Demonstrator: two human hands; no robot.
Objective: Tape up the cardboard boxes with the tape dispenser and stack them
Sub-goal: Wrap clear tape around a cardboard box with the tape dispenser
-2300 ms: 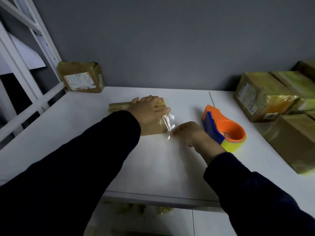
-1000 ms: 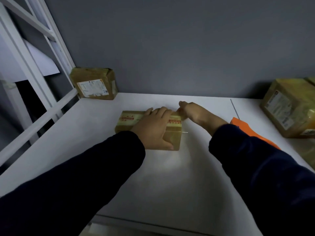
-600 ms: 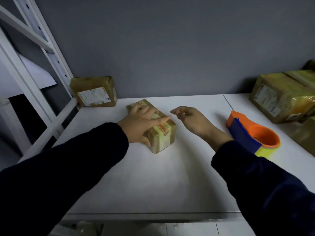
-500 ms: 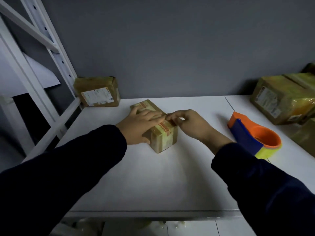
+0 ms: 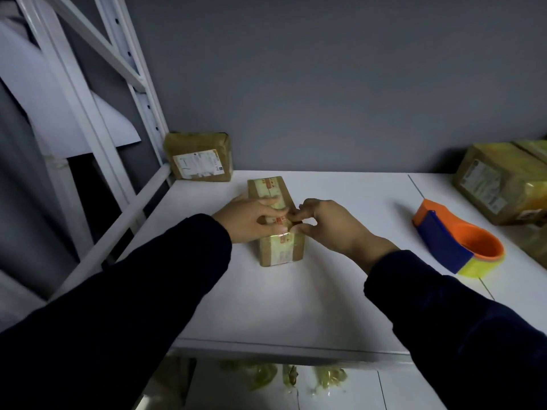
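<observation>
A small brown cardboard box (image 5: 281,251) with clear tape and orange print lies lengthwise on the white table (image 5: 296,306), its short end towards me. My left hand (image 5: 248,221) grips the box across its top and left side. My right hand (image 5: 328,224) is at the box's right top edge, thumb and fingertips pinched together on the tape there. The orange and blue tape dispenser (image 5: 455,242) with a yellowish roll sits alone on the table to the right, a forearm's length from my right hand.
A taped box with a white label (image 5: 199,156) stands at the back left corner against the grey wall. Larger taped boxes (image 5: 500,182) are piled at the right edge. A white metal rack (image 5: 97,93) rises on the left. Crumpled tape scraps (image 5: 284,377) lie on the floor below.
The box has been turned from lying crosswise to lying lengthwise. My right hand came from the far side to its right top edge and now pinches there. The dispenser stayed put.
</observation>
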